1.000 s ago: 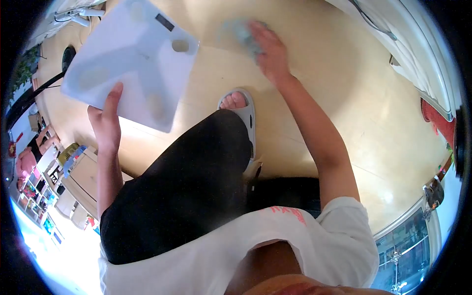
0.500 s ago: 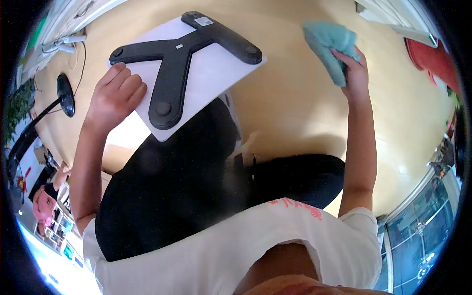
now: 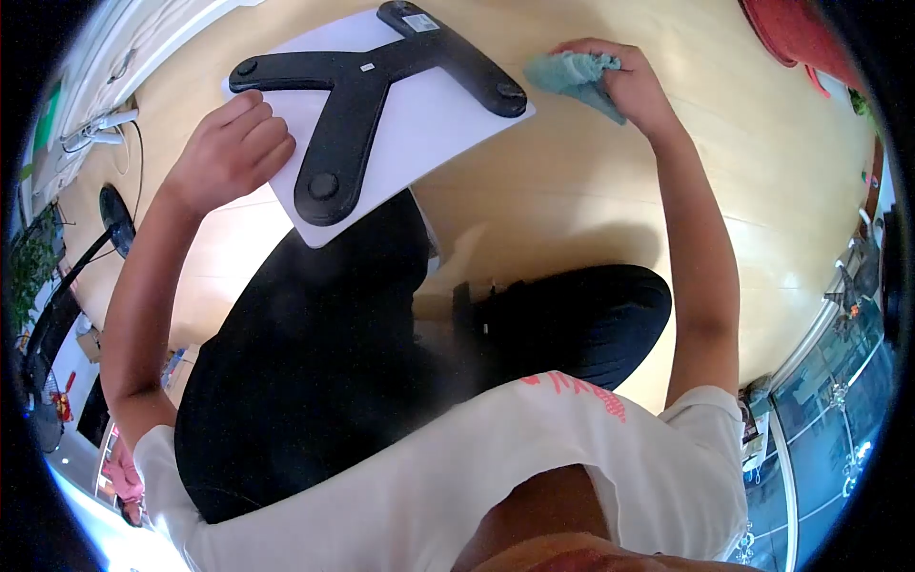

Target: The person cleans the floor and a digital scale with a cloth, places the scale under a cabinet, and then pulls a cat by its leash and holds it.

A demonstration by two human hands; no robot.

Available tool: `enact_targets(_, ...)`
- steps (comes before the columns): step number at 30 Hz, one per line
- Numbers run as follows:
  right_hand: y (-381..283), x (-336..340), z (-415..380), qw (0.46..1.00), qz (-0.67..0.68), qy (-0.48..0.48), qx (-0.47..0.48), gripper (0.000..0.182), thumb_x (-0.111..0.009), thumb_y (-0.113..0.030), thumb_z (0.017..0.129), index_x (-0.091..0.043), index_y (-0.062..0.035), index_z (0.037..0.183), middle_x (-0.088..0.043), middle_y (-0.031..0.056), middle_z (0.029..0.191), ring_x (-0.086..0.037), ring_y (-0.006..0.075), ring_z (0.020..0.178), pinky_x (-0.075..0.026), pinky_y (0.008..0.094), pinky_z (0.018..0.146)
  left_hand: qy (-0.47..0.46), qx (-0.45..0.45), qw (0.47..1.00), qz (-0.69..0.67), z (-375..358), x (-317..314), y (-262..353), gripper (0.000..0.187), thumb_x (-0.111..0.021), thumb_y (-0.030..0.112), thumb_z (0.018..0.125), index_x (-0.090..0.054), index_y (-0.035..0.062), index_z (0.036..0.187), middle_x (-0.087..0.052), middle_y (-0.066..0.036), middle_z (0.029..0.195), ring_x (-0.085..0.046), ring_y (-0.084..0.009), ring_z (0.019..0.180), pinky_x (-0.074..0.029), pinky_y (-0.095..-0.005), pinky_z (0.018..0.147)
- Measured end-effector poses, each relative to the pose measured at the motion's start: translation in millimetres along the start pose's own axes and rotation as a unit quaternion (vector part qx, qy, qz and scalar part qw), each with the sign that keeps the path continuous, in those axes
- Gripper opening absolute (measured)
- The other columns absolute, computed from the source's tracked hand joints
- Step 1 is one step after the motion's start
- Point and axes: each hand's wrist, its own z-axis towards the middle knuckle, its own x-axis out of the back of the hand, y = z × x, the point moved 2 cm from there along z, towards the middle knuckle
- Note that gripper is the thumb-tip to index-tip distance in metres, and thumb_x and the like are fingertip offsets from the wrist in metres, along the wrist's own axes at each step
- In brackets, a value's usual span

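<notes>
White square scale with black Y-shaped base (image 3: 359, 100), past the black-trousered knee (image 3: 381, 243), could slip: only the left hand (image 3: 231, 153) grips its edge. Rightward of that knee, the right hand (image 3: 637, 90) clutches a crumpled teal cloth (image 3: 577, 74).

I hold a white bathroom scale (image 3: 410, 124), black Y-shaped base (image 3: 355, 105) facing me, and a bunched teal cloth (image 3: 577, 76).

From here I can see the white board (image 3: 438, 124) is smooth, and its black frame (image 3: 349, 110) looks like dull plastic with a papery sticker (image 3: 419, 23). The green rag (image 3: 572, 74) is soft, crumpled cloth. The floor (image 3: 791, 219) looks smooth and shiny.
</notes>
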Motion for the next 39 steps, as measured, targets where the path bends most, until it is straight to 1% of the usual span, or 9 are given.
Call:
enact_targets(5, -8.4, -29.8, -6.9, 0.991, 0.087, 0.023, 0.101, 0.055, -0.036, 0.013, 0.066, -0.067, 0.0036, 0.11, -0.07, 0.013, 0.112, -0.064, 0.0234, 0.108, -0.047, 0.0317, 0.099, 0.017, -0.008, 1.0, 0.015, 7.0, 1.2, -2.3, 0.022, -0.065, 0.009, 0.058, -0.058, 0.0043, 0.079, -0.049, -0.007, 0.079, -0.056, -0.023, 0.078, -0.051, -0.0349, 0.085)
enact_targets(8, 13.6, -29.2, -14.5, 0.996, -0.041, 0.033, 0.07, 0.057, -0.035, 0.014, 0.065, -0.067, 0.0033, 0.11, -0.07, 0.0118, 0.114, -0.064, 0.0233, 0.11, -0.047, 0.032, 0.1, 0.004, -0.024, 1.0, 0.001, 5.4, -3.5, -0.4, 0.021, -0.066, 0.008, 0.059, -0.059, 0.004, 0.079, -0.05, -0.007, 0.078, -0.057, -0.0231, 0.078, -0.052, -0.0357, 0.087)
enact_targets(15, -6.4, -34.6, -23.6, 0.985, 0.16, 0.061, -0.008, 0.038, -0.047, 0.009, 0.08, -0.069, 0.0011, 0.11, -0.07, 0.0083, 0.114, -0.063, 0.018, 0.108, -0.049, 0.0307, 0.097, 0.002, -0.031, 0.999, 0.005, 7.7, -9.5, 5.4, 0.02, -0.069, 0.006, 0.06, -0.058, 0.0044, 0.077, -0.051, -0.007, 0.078, -0.059, -0.0223, 0.081, -0.052, -0.0366, 0.089)
enact_targets(18, -2.4, -53.4, -28.6, 0.985, 0.156, 0.027, 0.064, 0.038, -0.047, 0.009, 0.08, -0.07, -0.0001, 0.11, -0.071, 0.008, 0.113, -0.063, 0.0179, 0.107, -0.05, 0.0307, 0.096, 0.021, -0.046, 0.999, 0.008, 13.2, -11.4, 6.3, 0.018, -0.069, 0.006, 0.061, -0.056, 0.0045, 0.074, -0.05, -0.008, 0.077, -0.058, -0.0227, 0.078, -0.052, -0.0358, 0.086)
enact_targets(22, 35.3, -55.3, -23.7, 0.965, -0.205, 0.082, 0.138, 0.048, -0.045, 0.013, 0.073, -0.069, -0.0028, 0.111, -0.07, 0.0114, 0.116, -0.063, 0.0231, 0.113, -0.048, 0.0319, 0.099, -0.021, -0.066, 0.997, -0.04, 16.3, -17.3, 9.9, 0.017, -0.07, 0.005, 0.063, -0.055, 0.0042, 0.07, -0.047, -0.008, 0.074, -0.055, -0.0227, 0.074, -0.052, -0.0344, 0.079)
enact_targets(25, 34.9, -47.9, -21.0, 0.986, -0.057, 0.141, 0.062, 0.051, -0.044, 0.015, 0.07, -0.068, -0.0031, 0.111, -0.069, 0.013, 0.119, -0.063, 0.0262, 0.116, -0.046, 0.0333, 0.102, -0.003, -0.077, 0.995, -0.055, 15.4, -28.1, 17.7, 0.015, -0.069, 0.005, 0.064, -0.054, 0.0041, 0.069, -0.045, -0.008, 0.073, -0.054, -0.0223, 0.073, -0.051, -0.0338, 0.076)
enact_targets(28, 24.6, -64.3, -33.0, 0.985, 0.025, 0.131, 0.106, 0.05, -0.041, 0.018, 0.074, -0.066, 0.0012, 0.114, -0.067, 0.0105, 0.121, -0.061, 0.023, 0.115, -0.046, 0.0309, 0.101, -0.004, -0.087, 0.994, -0.07, 21.1, -26.8, 19.9, 0.014, -0.067, 0.005, 0.064, -0.054, 0.004, 0.068, -0.045, -0.008, 0.072, -0.054, -0.0223, 0.074, -0.05, -0.0336, 0.075)
enact_targets(34, 64.8, -84.7, -38.0, 0.981, -0.135, 0.081, 0.117, 0.051, -0.042, 0.019, 0.074, -0.065, 0.0012, 0.116, -0.067, 0.0133, 0.124, -0.06, 0.0271, 0.12, -0.045, 0.0335, 0.103, -0.039, -0.093, 0.988, -0.116, 16.8, -38.1, 22.3, 0.015, -0.066, 0.007, 0.063, -0.052, 0.0043, 0.067, -0.043, -0.007, 0.071, -0.053, -0.0224, 0.071, -0.05, -0.0334, 0.072)
enact_targets(39, 53.2, -85.0, -28.5, 0.967, -0.108, 0.187, 0.137, 0.057, -0.051, 0.013, 0.069, -0.066, -0.0076, 0.12, -0.066, 0.0121, 0.124, -0.061, 0.0309, 0.117, -0.047, 0.0374, 0.104, -0.038, -0.103, 0.988, -0.106, 20.5, -34.4, 23.7, 0.015, -0.067, 0.007, 0.062, -0.052, 0.0047, 0.066, -0.042, -0.007, 0.071, -0.052, -0.022, 0.069, -0.049, -0.0321, 0.071)
